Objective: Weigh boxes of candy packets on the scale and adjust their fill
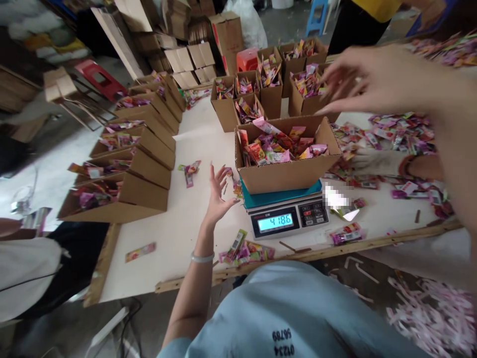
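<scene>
While the filled carton (286, 174) is sitting on the scale (293, 219), the left hand (218, 199) is hanging spread and empty left of it; the blurred right hand (359, 79), seemingly half-open and empty, is hovering above right, where a bump could spill packets (270, 141).

A worker in a blue shirt (286, 308) spreads an empty left hand (219, 199) beside a packet-filled carton (288, 175) on a lit digital scale (292, 215), the blurred right hand (368, 77) raised opposite. Across the white table (199, 122), a co-worker's gloved hand (376, 162) lies among loose packets (404, 134).
</scene>
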A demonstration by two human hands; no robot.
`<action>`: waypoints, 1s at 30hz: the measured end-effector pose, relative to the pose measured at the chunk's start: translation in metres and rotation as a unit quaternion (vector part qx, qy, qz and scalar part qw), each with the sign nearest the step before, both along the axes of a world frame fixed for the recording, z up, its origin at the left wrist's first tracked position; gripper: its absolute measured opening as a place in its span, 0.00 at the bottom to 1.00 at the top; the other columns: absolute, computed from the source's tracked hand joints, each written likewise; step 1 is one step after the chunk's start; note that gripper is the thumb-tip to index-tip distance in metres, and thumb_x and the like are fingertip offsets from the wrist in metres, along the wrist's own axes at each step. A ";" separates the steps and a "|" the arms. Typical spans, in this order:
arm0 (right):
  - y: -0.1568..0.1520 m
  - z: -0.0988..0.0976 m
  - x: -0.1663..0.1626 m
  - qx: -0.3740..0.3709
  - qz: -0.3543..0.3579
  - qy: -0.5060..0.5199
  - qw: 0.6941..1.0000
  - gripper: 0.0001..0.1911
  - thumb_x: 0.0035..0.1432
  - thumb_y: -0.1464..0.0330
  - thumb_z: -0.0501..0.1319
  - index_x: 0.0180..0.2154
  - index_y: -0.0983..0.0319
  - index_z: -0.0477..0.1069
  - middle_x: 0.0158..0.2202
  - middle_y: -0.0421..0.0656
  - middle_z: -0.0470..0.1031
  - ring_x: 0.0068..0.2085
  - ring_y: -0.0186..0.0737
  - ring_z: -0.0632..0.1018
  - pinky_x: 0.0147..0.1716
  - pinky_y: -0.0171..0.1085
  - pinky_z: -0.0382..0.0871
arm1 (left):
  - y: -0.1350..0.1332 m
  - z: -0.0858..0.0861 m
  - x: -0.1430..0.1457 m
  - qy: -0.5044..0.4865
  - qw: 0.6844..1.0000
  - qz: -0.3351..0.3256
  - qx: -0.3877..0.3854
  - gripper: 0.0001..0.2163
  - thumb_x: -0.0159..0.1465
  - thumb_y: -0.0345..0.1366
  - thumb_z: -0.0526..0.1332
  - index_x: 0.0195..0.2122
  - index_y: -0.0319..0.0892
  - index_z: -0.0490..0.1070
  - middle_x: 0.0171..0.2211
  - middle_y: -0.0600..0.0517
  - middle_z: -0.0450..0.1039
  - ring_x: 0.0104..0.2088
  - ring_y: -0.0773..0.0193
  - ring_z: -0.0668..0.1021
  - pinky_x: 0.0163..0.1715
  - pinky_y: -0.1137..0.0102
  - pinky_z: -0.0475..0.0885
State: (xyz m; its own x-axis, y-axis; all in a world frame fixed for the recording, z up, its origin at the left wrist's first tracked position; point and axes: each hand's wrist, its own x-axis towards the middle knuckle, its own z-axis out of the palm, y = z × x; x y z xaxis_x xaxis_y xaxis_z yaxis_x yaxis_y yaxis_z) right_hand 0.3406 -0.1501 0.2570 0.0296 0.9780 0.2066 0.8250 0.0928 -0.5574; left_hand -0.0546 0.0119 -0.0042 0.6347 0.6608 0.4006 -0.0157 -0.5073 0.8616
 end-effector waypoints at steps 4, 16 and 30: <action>0.050 -0.014 -0.092 -0.149 0.124 -0.184 0.964 0.30 0.60 0.51 0.67 0.59 0.58 0.72 0.49 0.48 0.79 0.45 0.46 0.79 0.46 0.44 0.72 | -0.004 0.006 0.003 0.000 1.000 -0.006 0.012 0.61 0.52 0.73 0.67 0.78 0.62 0.31 0.76 0.36 0.52 0.74 0.35 0.62 0.68 0.37 0.63; 0.068 -0.039 -0.071 -0.149 0.182 -0.197 0.952 0.28 0.65 0.50 0.62 0.58 0.60 0.72 0.49 0.49 0.77 0.50 0.49 0.76 0.48 0.44 0.70 | 0.001 0.001 -0.012 0.007 1.000 0.013 0.002 0.59 0.53 0.75 0.62 0.77 0.63 0.30 0.75 0.35 0.52 0.74 0.34 0.63 0.66 0.36 0.65; 0.024 0.014 -0.038 -0.022 0.122 0.105 0.987 0.19 0.53 0.60 0.72 0.33 0.60 0.63 0.33 0.35 0.69 0.38 0.29 0.72 0.38 0.31 0.70 | 0.001 -0.001 -0.015 -0.004 1.000 0.026 -0.011 0.59 0.53 0.75 0.63 0.77 0.64 0.32 0.74 0.35 0.55 0.73 0.33 0.64 0.66 0.36 0.66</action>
